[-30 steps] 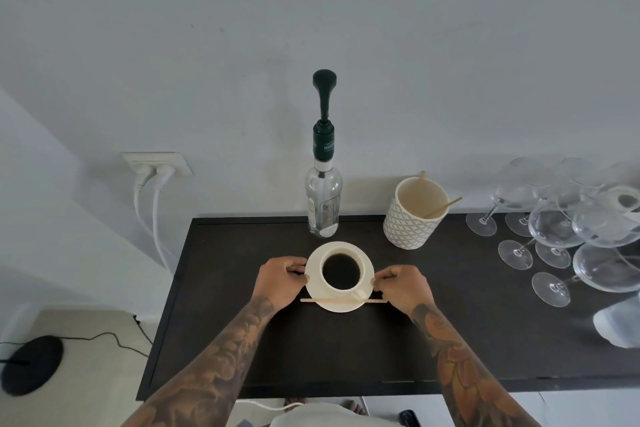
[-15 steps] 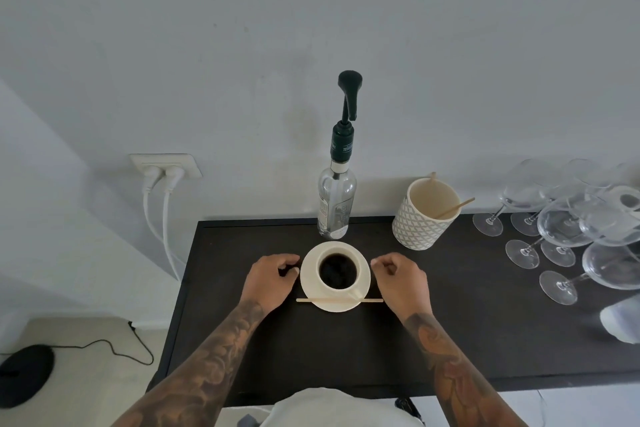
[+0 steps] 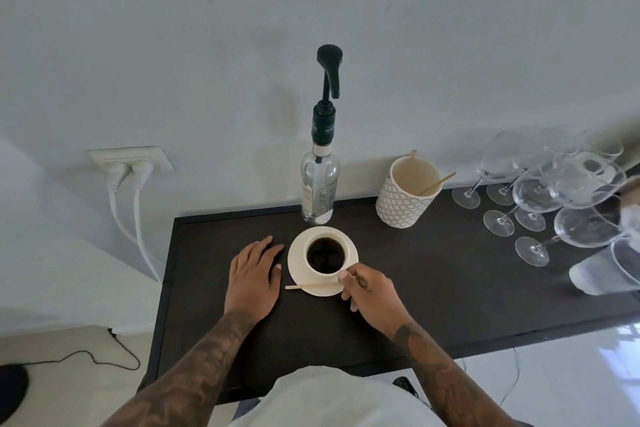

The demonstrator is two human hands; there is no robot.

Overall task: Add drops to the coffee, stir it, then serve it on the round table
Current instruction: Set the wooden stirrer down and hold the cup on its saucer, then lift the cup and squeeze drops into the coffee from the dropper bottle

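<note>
On the dark counter (image 3: 450, 288), both hands have let go of the saucer (image 3: 298, 270) rim they held a second ago: the left hand (image 3: 254, 274) now lies flat and open at the saucer's nine o'clock. The right hand (image 3: 372, 291) has curled its fingers (image 3: 346, 276) at the coffee cup (image 3: 325, 255)'s five o'clock, seemingly pinching the handle or the wooden stir stick (image 3: 311, 285). I judge the drops from the pump bottle (image 3: 320, 180), at twelve o'clock, come next.

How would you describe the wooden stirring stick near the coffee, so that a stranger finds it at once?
Start at the dark table against the wall, and find the cream saucer with the coffee cup. The stirring stick lies flat across the saucer's near edge, its right end at the right hand. The other sticks stand in the patterned cup.
</note>
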